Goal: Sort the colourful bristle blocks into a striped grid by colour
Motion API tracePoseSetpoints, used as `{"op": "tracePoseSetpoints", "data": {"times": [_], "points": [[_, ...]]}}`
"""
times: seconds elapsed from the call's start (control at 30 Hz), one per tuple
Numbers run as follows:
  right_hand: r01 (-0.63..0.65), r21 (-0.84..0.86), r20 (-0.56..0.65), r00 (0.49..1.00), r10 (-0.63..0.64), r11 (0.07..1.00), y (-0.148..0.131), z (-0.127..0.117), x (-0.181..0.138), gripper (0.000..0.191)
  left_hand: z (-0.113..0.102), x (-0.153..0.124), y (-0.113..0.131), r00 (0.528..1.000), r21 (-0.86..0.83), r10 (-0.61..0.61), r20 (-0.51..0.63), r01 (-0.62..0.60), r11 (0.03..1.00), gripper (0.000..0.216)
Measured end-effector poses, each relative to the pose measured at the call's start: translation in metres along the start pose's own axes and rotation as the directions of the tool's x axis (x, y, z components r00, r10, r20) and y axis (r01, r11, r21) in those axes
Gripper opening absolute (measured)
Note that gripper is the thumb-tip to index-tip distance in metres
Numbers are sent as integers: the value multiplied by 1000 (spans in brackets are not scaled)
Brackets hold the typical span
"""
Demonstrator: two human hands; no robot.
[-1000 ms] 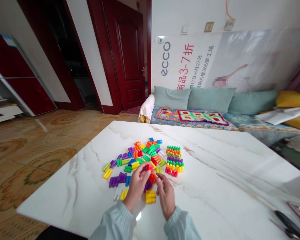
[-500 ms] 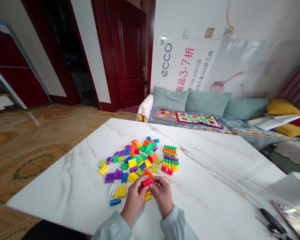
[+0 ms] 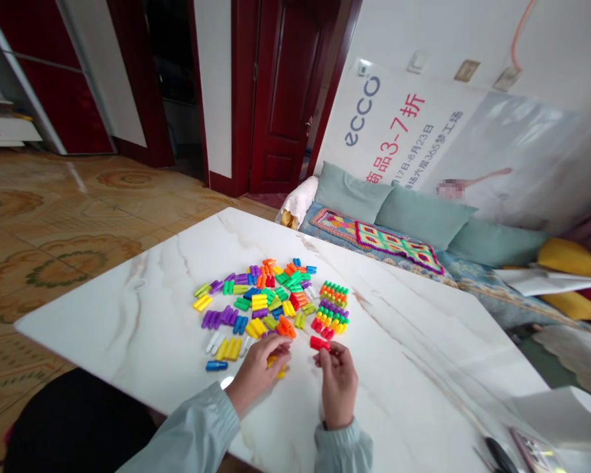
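My right hand [image 3: 339,382] pinches a red bullet-shaped plastic block [image 3: 320,343] between thumb and fingers, just in front of the red end of a neat grid of joined blocks [image 3: 332,307]. To the left, my left hand [image 3: 262,368] has its fingers curved and apart, with nothing visible in its grasp. Yellow blocks [image 3: 279,368] show partly behind its thumb, and orange blocks [image 3: 286,327] lie just beyond its fingertips. Many loose blocks in purple, green, blue, white and yellow [image 3: 259,301] spread over the table beyond and left of that hand.
The white marbled table [image 3: 414,368] extends far to the right. A phone [image 3: 534,450] and a black-handled tool [image 3: 500,454] lie near its right corner, beside white paper [image 3: 561,414]. Behind stands a sofa with green cushions [image 3: 423,213].
My hands have parted. The right one has carried the red block rightward toward the grid, while the left has let go of it and stays by the yellow blocks. The view has tilted.
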State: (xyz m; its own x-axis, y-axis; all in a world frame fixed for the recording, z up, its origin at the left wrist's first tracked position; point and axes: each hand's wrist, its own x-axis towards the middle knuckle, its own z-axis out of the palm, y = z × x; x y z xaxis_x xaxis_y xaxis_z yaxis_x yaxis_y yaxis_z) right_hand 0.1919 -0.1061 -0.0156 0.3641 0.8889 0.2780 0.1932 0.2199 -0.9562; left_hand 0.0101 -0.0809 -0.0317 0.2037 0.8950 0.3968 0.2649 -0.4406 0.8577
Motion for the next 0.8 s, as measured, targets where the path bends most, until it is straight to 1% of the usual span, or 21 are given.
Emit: {"op": "tracePoseSetpoints", "data": {"times": [0.03,0.1,0.17,0.23,0.37,0.53,0.8], "points": [[67,-128,-45,996,-73,989,-2,-13,8,30,0,0,0,1000,0,6,0,-6,1000,19],[169,-349,-64,977,-204,922,-3,-36,26,31,1,0,0,1000,13,16,-3,-16,1000,18],[216,-475,-32,964,-262,853,2,-53,41,34,1,0,0,1000,30,14,-7,-14,999,17],[237,-542,7,961,-278,807,11,-61,51,37,1,0,0,1000,40,12,-4,-12,999,17],[236,-603,41,963,-266,762,30,-59,59,39,0,-1,2,1000,42,7,9,-7,999,16],[231,-635,62,966,-250,737,38,-52,60,37,0,-1,2,1000,37,0,12,0,999,17],[271,-578,88,959,-271,770,45,-52,64,35,0,0,1,1000,59,4,18,-5,998,20]]}}
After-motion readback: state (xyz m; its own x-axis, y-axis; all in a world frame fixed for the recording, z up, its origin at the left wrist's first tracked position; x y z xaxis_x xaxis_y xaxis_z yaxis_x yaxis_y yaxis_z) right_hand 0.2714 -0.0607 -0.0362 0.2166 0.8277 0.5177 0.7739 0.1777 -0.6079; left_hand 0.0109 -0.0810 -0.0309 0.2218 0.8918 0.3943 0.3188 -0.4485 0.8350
